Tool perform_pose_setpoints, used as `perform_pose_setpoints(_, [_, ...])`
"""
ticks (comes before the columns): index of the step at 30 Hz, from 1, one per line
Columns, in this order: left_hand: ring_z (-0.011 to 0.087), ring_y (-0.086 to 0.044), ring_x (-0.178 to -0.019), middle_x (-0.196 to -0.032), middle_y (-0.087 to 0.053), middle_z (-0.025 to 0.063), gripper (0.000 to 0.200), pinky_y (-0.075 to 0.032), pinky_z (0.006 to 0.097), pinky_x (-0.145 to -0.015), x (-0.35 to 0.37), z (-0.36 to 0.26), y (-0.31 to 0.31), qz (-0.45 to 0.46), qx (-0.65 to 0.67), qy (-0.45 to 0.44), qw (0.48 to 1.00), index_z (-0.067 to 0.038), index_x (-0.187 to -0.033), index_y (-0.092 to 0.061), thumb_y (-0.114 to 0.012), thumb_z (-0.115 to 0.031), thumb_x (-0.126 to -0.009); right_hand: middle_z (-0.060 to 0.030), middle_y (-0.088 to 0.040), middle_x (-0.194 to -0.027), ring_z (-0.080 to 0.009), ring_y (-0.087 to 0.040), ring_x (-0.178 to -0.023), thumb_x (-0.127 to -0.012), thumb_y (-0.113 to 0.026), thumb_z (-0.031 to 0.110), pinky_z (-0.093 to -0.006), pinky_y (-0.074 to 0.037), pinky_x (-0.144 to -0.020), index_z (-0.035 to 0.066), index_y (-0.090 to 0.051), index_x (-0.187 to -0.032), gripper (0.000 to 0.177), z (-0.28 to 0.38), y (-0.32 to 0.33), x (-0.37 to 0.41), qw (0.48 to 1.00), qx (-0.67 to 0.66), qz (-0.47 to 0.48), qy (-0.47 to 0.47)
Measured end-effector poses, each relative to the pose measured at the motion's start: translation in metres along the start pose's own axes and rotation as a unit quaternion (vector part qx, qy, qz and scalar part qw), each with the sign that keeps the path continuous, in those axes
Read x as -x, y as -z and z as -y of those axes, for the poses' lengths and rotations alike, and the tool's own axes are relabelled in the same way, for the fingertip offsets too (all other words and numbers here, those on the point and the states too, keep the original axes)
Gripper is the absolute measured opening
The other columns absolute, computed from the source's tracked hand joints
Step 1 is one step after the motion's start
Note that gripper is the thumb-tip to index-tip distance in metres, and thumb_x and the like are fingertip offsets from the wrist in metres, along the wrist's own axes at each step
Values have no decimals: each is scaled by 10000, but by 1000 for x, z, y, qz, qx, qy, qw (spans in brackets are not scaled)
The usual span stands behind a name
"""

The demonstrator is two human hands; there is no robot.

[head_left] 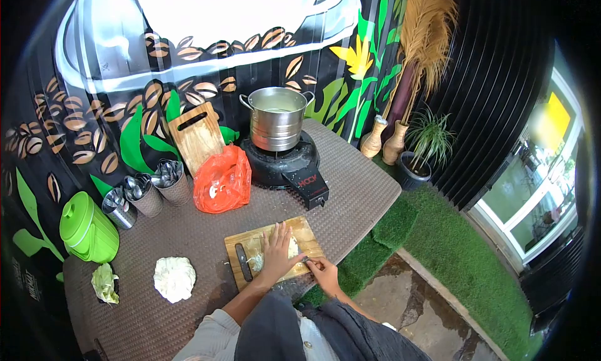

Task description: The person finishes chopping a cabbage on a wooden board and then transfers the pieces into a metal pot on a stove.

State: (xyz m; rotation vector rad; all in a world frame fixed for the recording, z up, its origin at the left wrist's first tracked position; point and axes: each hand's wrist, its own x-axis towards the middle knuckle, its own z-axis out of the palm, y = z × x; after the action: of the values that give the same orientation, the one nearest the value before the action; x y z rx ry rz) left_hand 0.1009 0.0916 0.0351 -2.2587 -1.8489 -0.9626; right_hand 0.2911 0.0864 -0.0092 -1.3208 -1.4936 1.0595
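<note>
A wooden cutting board (pixel 236 249) with a dark handle slot lies at the table's near edge. My left hand (pixel 277 253) rests flat over its middle with the fingers stretched out. Pale cabbage pieces (pixel 293 244) show beside and under that hand. At the board's right side, my right hand (pixel 324 274) is closed around the handle of a knife (pixel 305 259); its blade is largely hidden near my left thumb. To the left, a pale cabbage chunk (pixel 174 279) and a green cabbage leaf (pixel 105 283) lie on the table.
Behind the board, a steel pot (pixel 278 120) stands on a black portable stove (pixel 307 183). A red plastic bag (pixel 223 181), another wooden board (pixel 199 136), cutlery holders (pixel 145 196) and a green lidded container (pixel 92 229) line the back of the brown woven table (pixel 357 173).
</note>
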Motion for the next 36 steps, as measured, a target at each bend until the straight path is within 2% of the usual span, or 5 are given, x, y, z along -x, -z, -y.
perform_pose_setpoints(15, [242, -675, -1040, -1090, -723, 158, 319, -490, 345, -933, -6, 17, -20, -181, 458, 266, 829, 44, -1168, -670, -490, -180, -1030, 15, -592, -620, -36, -476, -564, -873, -768, 183, -234, -402, -520, -2, -741, -1022, 239, 31, 14, -3, 1000, -24, -5, -13])
perform_pose_setpoints(28, [129, -653, -923, -1004, -690, 79, 237, -501, 260, -821, 1, 29, -44, -216, 448, 274, 823, 30, -1171, -659, -547, -94, -1003, 24, -587, -625, -33, -477, -574, -873, -769, 178, -233, -402, -522, -4, -736, -1023, 239, 35, 17, -5, 1000, -15, -10, 9])
perform_pose_setpoints(31, [171, -618, -1033, -1108, -658, 103, 334, -473, 308, -928, -4, 21, -40, -214, 506, 294, 782, 16, -1245, -626, -517, -217, -1031, 35, -597, -663, -25, -473, -581, -882, -762, 148, -206, -397, -530, -21, -733, -1031, 227, 50, 20, -4, 1000, -13, -7, -11])
perform_pose_setpoints(33, [236, -563, -1176, -1274, -595, 140, 530, -408, 361, -1047, -11, 14, -39, -215, 664, 372, 613, 18, -1373, -509, -428, -392, -1048, 39, -594, -659, -24, -472, -576, -882, -762, 145, -207, -393, -525, -22, -733, -1030, 224, 48, 19, -8, 1000, -13, -11, 16])
perform_pose_setpoints(36, [285, -498, -1292, -1435, -490, 171, 662, -352, 390, -1117, -19, 4, -36, -174, 736, 402, 517, 15, -1448, -394, -324, -503, -1041, 45, -586, -648, -22, -467, -564, -884, -760, 140, -208, -383, -511, -23, -733, -1024, 217, 53, 19, -10, 999, -12, -13, 43])
